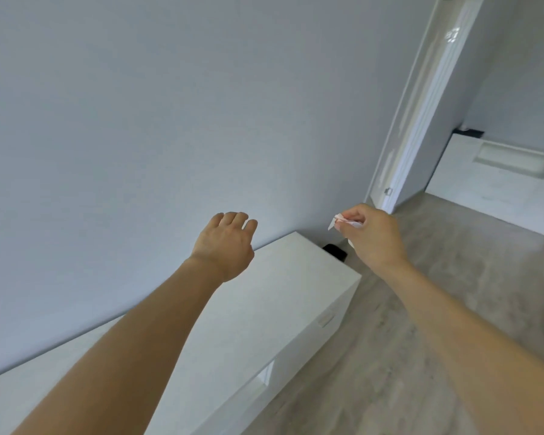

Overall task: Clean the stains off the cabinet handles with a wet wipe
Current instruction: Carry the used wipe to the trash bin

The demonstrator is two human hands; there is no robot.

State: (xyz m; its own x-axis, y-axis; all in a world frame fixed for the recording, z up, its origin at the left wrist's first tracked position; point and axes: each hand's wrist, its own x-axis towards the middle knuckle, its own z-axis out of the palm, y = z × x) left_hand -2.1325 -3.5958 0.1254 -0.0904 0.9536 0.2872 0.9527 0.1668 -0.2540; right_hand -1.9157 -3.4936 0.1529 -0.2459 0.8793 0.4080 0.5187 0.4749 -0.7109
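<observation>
A low white cabinet (283, 277) runs along the wall below my arms. Two small handles show on its front, one (325, 318) toward the far end and one (266, 373) nearer me. My left hand (225, 243) hovers above the cabinet's top near the wall, fingers curled loosely and holding nothing. My right hand (371, 235) is raised past the cabinet's far end, pinching a small crumpled white wet wipe (341, 221) between thumb and fingers.
A grey wall rises behind the cabinet. A black object (335, 251) sits on the floor at the cabinet's far end. A white door (421, 114) stands open at the right, with wood-look flooring (421, 324) and another white unit (496, 180) beyond.
</observation>
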